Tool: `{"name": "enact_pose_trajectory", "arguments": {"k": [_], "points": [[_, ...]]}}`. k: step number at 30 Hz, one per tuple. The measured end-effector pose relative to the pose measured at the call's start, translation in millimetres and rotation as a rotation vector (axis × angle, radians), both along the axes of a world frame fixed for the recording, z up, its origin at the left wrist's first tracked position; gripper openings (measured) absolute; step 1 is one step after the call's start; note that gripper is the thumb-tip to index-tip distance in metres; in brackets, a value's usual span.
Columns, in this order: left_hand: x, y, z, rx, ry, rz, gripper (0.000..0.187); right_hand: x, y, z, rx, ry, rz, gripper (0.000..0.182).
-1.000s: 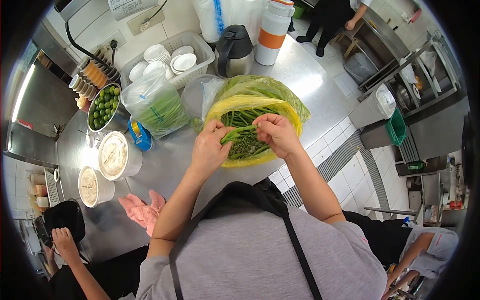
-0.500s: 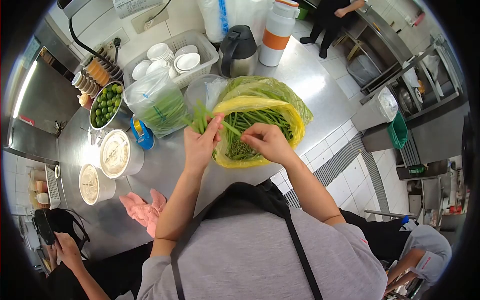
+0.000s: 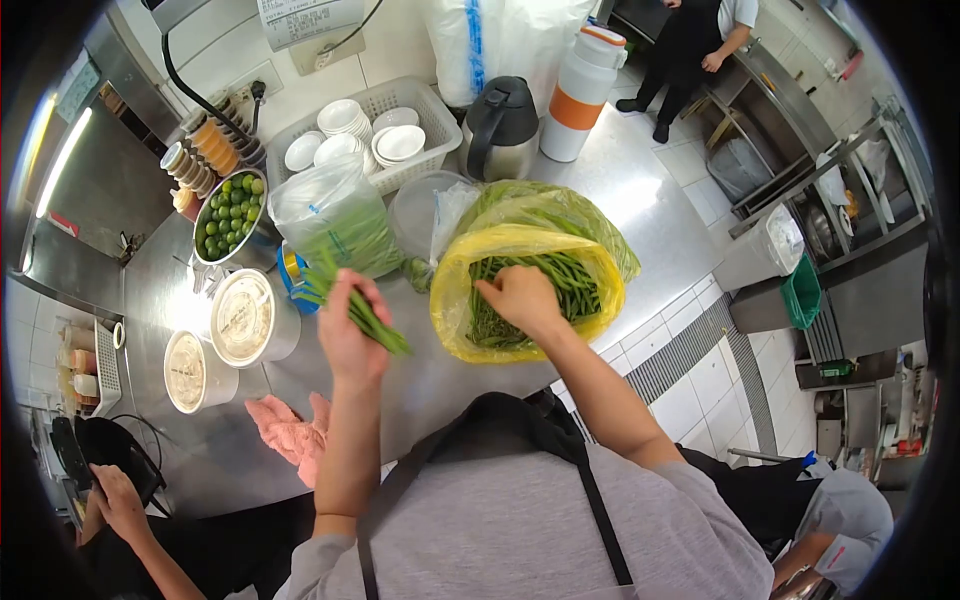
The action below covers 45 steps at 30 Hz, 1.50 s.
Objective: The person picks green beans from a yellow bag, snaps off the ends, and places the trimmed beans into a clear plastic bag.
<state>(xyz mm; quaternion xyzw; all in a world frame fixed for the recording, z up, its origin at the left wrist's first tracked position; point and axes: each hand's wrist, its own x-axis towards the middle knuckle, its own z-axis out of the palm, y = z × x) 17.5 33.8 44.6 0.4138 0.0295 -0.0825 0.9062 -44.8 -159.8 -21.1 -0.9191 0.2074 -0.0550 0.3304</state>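
Note:
My left hand (image 3: pixel 353 325) is closed around a bunch of green asparagus spears (image 3: pixel 374 322), held above the steel table to the left of the bag. Thin stalk ends stick out past both sides of the fist. Inside the mouth of a yellow plastic bag (image 3: pixel 452 338), my right hand (image 3: pixel 524 302) rests over more asparagus (image 3: pixel 570 285), its fingers curled downward. The fingertips are partly hidden, so what they pinch cannot be made out. A clear bag of cut green stalks (image 3: pixel 345 235) stands just behind my left hand.
Two lidded white tubs (image 3: pixel 245 318), a blue tape dispenser (image 3: pixel 293 275), a bowl of limes (image 3: pixel 228 222) and a pink cloth (image 3: pixel 290 432) lie to the left. A basket of white bowls (image 3: pixel 440 135), a thermos jug (image 3: pixel 500 130) and a bottle (image 3: pixel 578 100) stand behind. Other people are nearby.
My left hand has moved left, away from the yellow bag, with the bunch of asparagus. My right hand has gone from pinching a spear above the bag down into its mouth.

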Motion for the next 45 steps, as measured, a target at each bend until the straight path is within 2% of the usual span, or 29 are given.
{"name": "enact_pose_trajectory", "arguments": {"k": [1, 2, 4, 5, 6, 7, 9, 10, 11, 13, 14, 16, 18, 20, 22, 24, 27, 28, 29, 30, 32, 33, 34, 36, 40, 42, 43, 45], "points": [[-5.7, -0.4, -3.0, 0.006, 0.029, -0.180, 0.015, 8.2, 0.9, -3.8, -0.095, 0.172, -0.020, 0.028], [-11.3, -1.5, -6.4, 0.017, 0.061, -0.363, 0.013, 11.0, 0.0, -6.7, -0.093, 0.169, -0.023, 0.028], [-22.6, -10.3, -14.7, 0.260, 0.046, -0.527, 0.013, 14.2, 0.1, -11.1, 0.047, 0.089, -0.069, 0.032], [-28.0, -16.9, -19.8, 0.262, 0.050, -0.526, 0.013, 13.5, -5.6, -24.3, 0.089, -0.040, -0.051, 0.033], [-34.0, -23.6, -26.0, 0.488, -0.124, -0.512, 0.014, 9.3, -8.4, -20.1, 0.093, -0.034, -0.050, 0.033], [-36.8, -27.0, -32.5, 0.711, -0.301, -0.495, 0.015, 4.2, -11.1, -10.3, 0.382, -0.026, -0.098, 0.031], [-34.1, -33.9, -50.1, 0.790, -0.372, -0.467, 0.019, -11.7, -18.7, 5.1, 0.990, -0.001, -0.200, 0.021], [-33.9, -40.2, -49.0, 0.863, -0.450, -0.432, 0.023, -20.4, -17.2, 15.1, 1.031, -0.038, -0.206, 0.018], [-33.6, -43.3, -43.0, 0.968, -0.481, -0.489, 0.025, -28.1, -17.7, 16.7, 1.083, -0.033, -0.198, 0.017], [-30.3, -56.8, -36.0, 1.004, -0.576, -0.570, 0.024, -37.4, -19.5, 14.3, 1.128, -0.026, -0.194, 0.016], [-28.8, -61.9, -34.4, 1.047, -0.679, -0.635, 0.024, -38.4, -17.9, 8.9, 1.091, -0.045, -0.187, 0.016], [-25.9, -67.1, -45.5, 1.141, -0.632, -0.600, 0.024, -43.3, -16.0, -1.9, 1.064, -0.066, -0.181, 0.016], [-17.5, -68.0, -48.7, 1.241, -0.593, -0.561, 0.024, -48.0, -19.1, -7.6, 0.499, -0.214, -0.125, 0.017], [-12.9, -56.9, -54.0, 1.191, -0.617, -0.452, 0.024, -59.1, -22.2, -9.2, 0.489, -0.188, -0.136, 0.020], [-7.0, -58.2, -59.7, 1.303, -0.654, -0.473, 0.024, -65.4, -18.0, 1.6, 0.384, -0.170, -0.129, 0.020], [-8.9, -68.8, -64.8, 1.473, -0.901, -0.466, 0.024, -68.5, -10.9, 2.9, 0.397, -0.157, -0.135, 0.020], [-11.5, -89.3, -77.3, 1.497, -1.014, -0.455, 0.021, -69.9, -3.3, -1.6, 0.386, -0.265, -0.119, 0.011], [-12.8, -86.9, -76.5, 1.504, -1.017, -0.461, 0.021, -70.2, -2.0, 1.4, 0.281, -0.393, -0.110, 0.011], [-14.9, -84.5, -74.8, 1.437, -1.025, -0.447, 0.019, -70.0, -2.8, 6.0, 0.171, -0.521, -0.105, 0.012], [-18.0, -83.6, -69.1, 1.365, -1.037, -0.440, 0.018, -69.5, -7.2, 12.7, 0.172, -0.526, -0.121, 0.012], [-25.4, -73.8, -52.3, 1.333, -1.119, -0.440, 0.019, -70.7, -18.8, 27.2, -0.246, -0.626, 0.018, 0.021], [-28.5, -67.8, -46.2, 1.303, -1.187, -0.418, 0.022, -70.1, -23.9, 31.8, -0.353, -0.603, 0.052, 0.022], [-30.1, -64.2, -43.0, 1.297, -1.198, -0.431, 0.022, -71.0, -27.8, 34.0, -0.354, -0.600, 0.036, 0.022], [-30.6, -61.3, -38.0, 1.321, -1.227, -0.429, 0.023, -71.6, -35.4, 40.1, -0.457, -0.592, 0.222, 0.017], [-31.7, -61.6, -37.4, 1.336, -1.197, -0.433, 0.023, -72.3, -31.6, 50.2, -0.454, -0.559, 0.303, 0.013], [-31.2, -65.7, -39.3, 1.152, -1.152, -0.353, 0.022, -70.7, -23.2, 46.2, -0.282, -0.571, 0.104, 0.007], [-32.1, -67.9, -36.9, 1.155, -1.148, -0.343, 0.022, -67.0, -19.2, 45.0, -0.282, -0.574, 0.114, 0.007], [-33.6, -71.9, -30.1, 0.965, -0.798, -0.428, 0.020, -59.7, -12.1, 42.1, 0.637, -0.530, -0.289, 0.003]]}}
